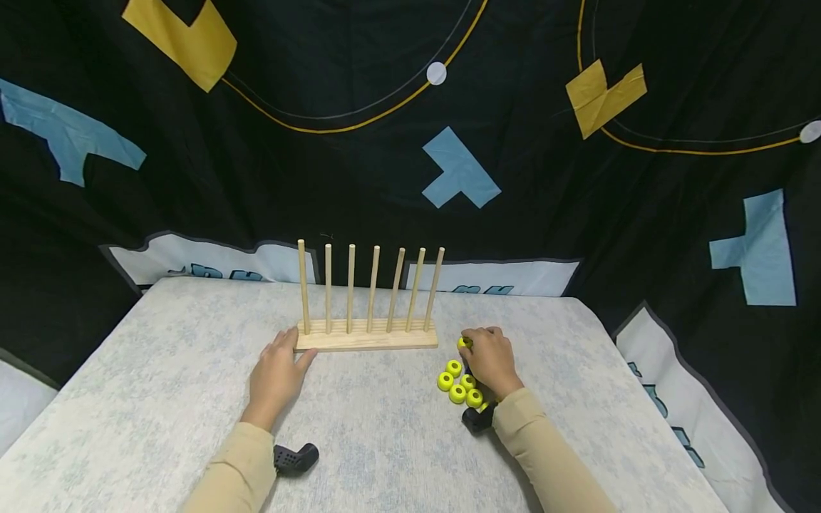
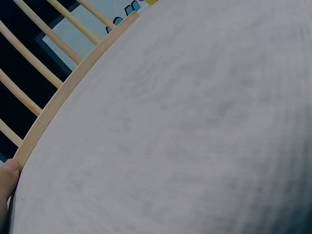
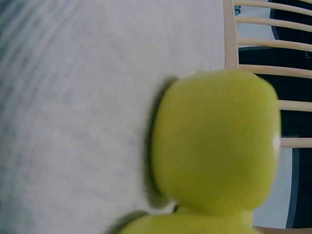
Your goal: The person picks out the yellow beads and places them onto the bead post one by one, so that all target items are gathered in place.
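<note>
A wooden peg rack (image 1: 368, 343), a flat base with several upright dowels, stands toward the back of the table. My left hand (image 1: 277, 377) holds its left end, the thumb along the front edge and the fingers at the side. In the left wrist view the thumb (image 2: 9, 168) touches the end of the base. Right of the rack, my right hand (image 1: 492, 360) pinches a yellow ring (image 1: 463, 343) at its fingertips. Several more yellow rings (image 1: 457, 394) with dark centre holes lie grouped beside that hand. One yellow ring (image 3: 217, 141) looms large in the right wrist view.
A pale patterned cloth covers the table (image 1: 372, 434). Black wrist devices show at the left wrist (image 1: 296, 459) and the right wrist (image 1: 477, 420). Behind the table hangs a black curtain (image 1: 308, 185) with blue and yellow patches.
</note>
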`<state>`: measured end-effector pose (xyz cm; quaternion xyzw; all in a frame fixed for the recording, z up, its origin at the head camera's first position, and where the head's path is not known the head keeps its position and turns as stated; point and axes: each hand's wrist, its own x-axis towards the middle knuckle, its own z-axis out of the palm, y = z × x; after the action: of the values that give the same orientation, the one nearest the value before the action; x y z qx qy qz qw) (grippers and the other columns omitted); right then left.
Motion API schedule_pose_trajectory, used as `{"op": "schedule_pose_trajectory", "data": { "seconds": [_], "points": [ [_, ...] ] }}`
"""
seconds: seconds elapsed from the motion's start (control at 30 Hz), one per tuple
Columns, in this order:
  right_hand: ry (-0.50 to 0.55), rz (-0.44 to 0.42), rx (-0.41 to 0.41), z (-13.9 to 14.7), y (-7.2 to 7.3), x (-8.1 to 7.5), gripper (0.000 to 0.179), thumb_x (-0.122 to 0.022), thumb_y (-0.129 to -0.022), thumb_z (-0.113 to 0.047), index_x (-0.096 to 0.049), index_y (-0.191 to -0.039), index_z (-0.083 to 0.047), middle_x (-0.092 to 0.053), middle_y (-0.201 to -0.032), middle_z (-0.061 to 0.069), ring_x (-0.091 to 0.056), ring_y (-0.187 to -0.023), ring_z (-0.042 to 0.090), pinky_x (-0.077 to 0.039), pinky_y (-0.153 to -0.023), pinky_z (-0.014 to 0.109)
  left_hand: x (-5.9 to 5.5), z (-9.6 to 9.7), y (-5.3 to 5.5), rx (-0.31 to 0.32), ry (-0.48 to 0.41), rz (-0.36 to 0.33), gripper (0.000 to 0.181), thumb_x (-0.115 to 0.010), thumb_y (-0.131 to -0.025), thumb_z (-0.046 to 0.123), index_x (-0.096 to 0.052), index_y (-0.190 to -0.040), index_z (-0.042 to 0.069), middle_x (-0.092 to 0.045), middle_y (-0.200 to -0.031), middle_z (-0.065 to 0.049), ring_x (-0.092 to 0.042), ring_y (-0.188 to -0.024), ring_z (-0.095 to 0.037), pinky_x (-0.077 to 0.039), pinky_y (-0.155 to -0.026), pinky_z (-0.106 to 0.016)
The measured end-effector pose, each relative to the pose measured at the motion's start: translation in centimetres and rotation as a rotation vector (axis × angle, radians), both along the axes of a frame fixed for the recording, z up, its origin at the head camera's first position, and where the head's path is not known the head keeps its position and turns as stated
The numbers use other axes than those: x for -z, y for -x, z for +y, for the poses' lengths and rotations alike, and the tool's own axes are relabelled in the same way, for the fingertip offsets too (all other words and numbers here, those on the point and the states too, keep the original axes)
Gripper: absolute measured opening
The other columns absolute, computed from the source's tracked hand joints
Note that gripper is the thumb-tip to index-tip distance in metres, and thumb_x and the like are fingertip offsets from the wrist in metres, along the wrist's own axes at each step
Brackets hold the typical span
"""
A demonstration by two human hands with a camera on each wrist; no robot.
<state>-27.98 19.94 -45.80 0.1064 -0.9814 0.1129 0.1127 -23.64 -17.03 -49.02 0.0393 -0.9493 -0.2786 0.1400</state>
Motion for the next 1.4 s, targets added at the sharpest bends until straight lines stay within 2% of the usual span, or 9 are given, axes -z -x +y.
{"op": "schedule_pose_trajectory", "data": {
  "seconds": [0.17,0.37,0.5,0.63,0.8,1.0,1.23,1.4],
  "points": [
    [0.044,0.015,-0.008,0.0,0.1,-0.2,0.032,-0.073,-0.092,-0.023,-0.070,-0.121,-0.010,-0.072,-0.115,0.012,-0.057,-0.119,0.040,-0.050,-0.098,0.055,0.0,-0.1,0.2,0.003,-0.005,-0.014,0.065,-0.061,-0.100,0.033,-0.038,-0.150,-0.001,-0.039,-0.151,-0.032,-0.038,-0.137,-0.053,-0.038,-0.106,-0.069],
    [0.222,-0.047,-0.057,-0.5,0.2,-0.9,0.037,-0.072,-0.093,-0.021,-0.066,-0.128,-0.009,-0.068,-0.125,0.011,-0.054,-0.124,0.036,-0.048,-0.104,0.051,0.1,-0.2,0.1,-0.004,-0.015,-0.034,0.062,-0.058,-0.101,0.033,-0.038,-0.151,0.001,-0.037,-0.152,-0.032,-0.040,-0.136,-0.054,-0.039,-0.105,-0.069],
    [0.345,-0.094,-0.089,-1.0,-0.1,-1.6,0.039,-0.070,-0.094,-0.023,-0.064,-0.130,-0.009,-0.066,-0.124,0.009,-0.055,-0.122,0.032,-0.051,-0.100,0.049,0.2,-0.3,-0.1,-0.008,-0.022,-0.015,0.059,-0.057,-0.102,0.031,-0.039,-0.150,0.001,-0.040,-0.151,-0.030,-0.041,-0.137,-0.051,-0.041,-0.103,-0.069],
    [0.422,-0.098,-0.126,-1.7,-0.5,-2.5,0.040,-0.070,-0.094,-0.026,-0.064,-0.131,-0.011,-0.066,-0.124,0.007,-0.058,-0.121,0.032,-0.051,-0.100,0.050,0.3,-0.2,-0.3,-0.011,-0.031,0.003,0.056,-0.055,-0.103,0.029,-0.040,-0.149,0.001,-0.042,-0.150,-0.030,-0.041,-0.137,-0.050,-0.041,-0.102,-0.070],
    [0.488,-0.090,-0.186,-2.9,-1.0,-3.8,0.039,-0.072,-0.093,-0.026,-0.066,-0.128,-0.012,-0.066,-0.125,0.004,-0.062,-0.118,0.025,-0.053,-0.099,0.045,0.4,-0.3,-0.3,-0.014,-0.044,0.008,0.054,-0.053,-0.104,0.028,-0.041,-0.149,0.002,-0.041,-0.150,-0.030,-0.042,-0.137,-0.051,-0.041,-0.101,-0.072],
    [0.561,-0.125,-0.251,-4.6,-1.3,-5.6,0.038,-0.073,-0.092,-0.026,-0.067,-0.127,-0.015,-0.066,-0.121,-0.002,-0.062,-0.111,0.017,-0.055,-0.098,0.038,0.5,-0.4,-0.2,-0.023,-0.049,0.021,0.053,-0.053,-0.103,0.029,-0.043,-0.149,0.003,-0.041,-0.150,-0.030,-0.044,-0.135,-0.051,-0.043,-0.098,-0.072],
    [0.611,-0.142,-0.322,-6.5,-1.2,-7.6,0.038,-0.072,-0.093,-0.023,-0.066,-0.129,-0.013,-0.065,-0.121,0.000,-0.062,-0.108,0.021,-0.056,-0.098,0.037,0.6,-0.4,-0.3,-0.044,-0.039,0.043,0.054,-0.054,-0.103,0.029,-0.043,-0.148,0.002,-0.043,-0.149,-0.030,-0.045,-0.135,-0.051,-0.044,-0.097,-0.072],
    [0.601,-0.119,-0.350,-7.6,-0.9,-9.0,0.038,-0.072,-0.092,-0.023,-0.067,-0.128,-0.013,-0.066,-0.119,0.001,-0.064,-0.104,0.017,-0.057,-0.094,0.031,0.6,-0.3,-0.4,-0.057,-0.032,0.044,0.055,-0.055,-0.102,0.030,-0.043,-0.148,0.002,-0.044,-0.149,-0.029,-0.043,-0.136,-0.050,-0.043,-0.099,-0.072]
  ]
}}
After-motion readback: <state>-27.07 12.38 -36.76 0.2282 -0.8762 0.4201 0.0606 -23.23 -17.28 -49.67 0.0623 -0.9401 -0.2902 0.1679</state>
